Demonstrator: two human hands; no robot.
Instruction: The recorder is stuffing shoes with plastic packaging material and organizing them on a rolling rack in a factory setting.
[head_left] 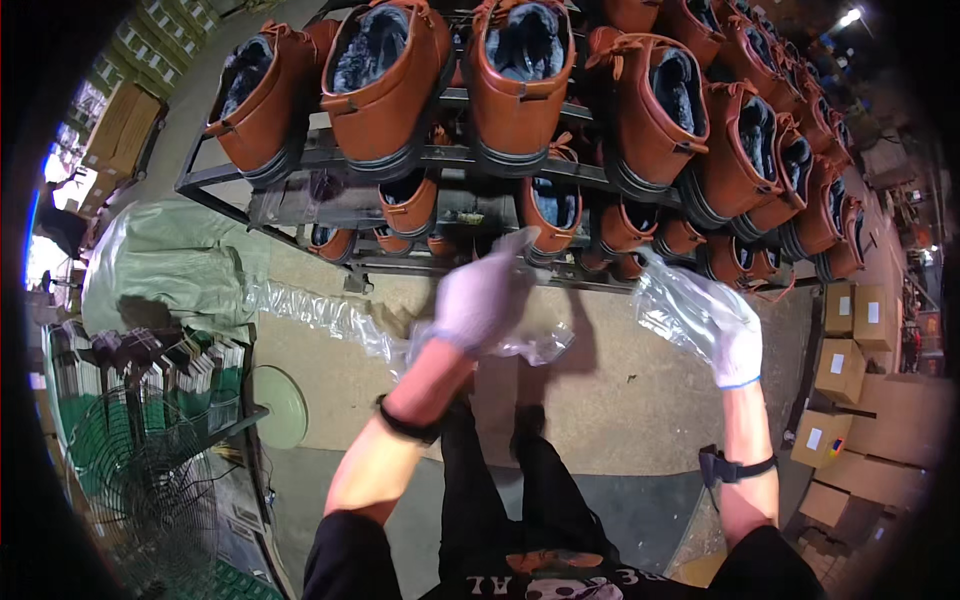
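Note:
My right hand (737,345), in a white glove with a blue cuff edge, grips a clear plastic bag (672,305) that spreads out to its left. My left hand (485,300), in a pale glove, is raised in front of the rack's lower tier. Motion smears its fingers, and whether they hold anything is unclear. Close above its fingertips sits a brown leather shoe (552,238) on the lower tier. A long strip of clear plastic (320,312) stretches from the left and passes behind the left hand.
A black metal rack (215,180) carries several brown lace-up shoes (525,110) with fleecy dark linings. At left are a pale green sack (155,260), a fan (160,490) and green-and-white flat stacks (205,385). Cardboard boxes (838,370) stand along the right.

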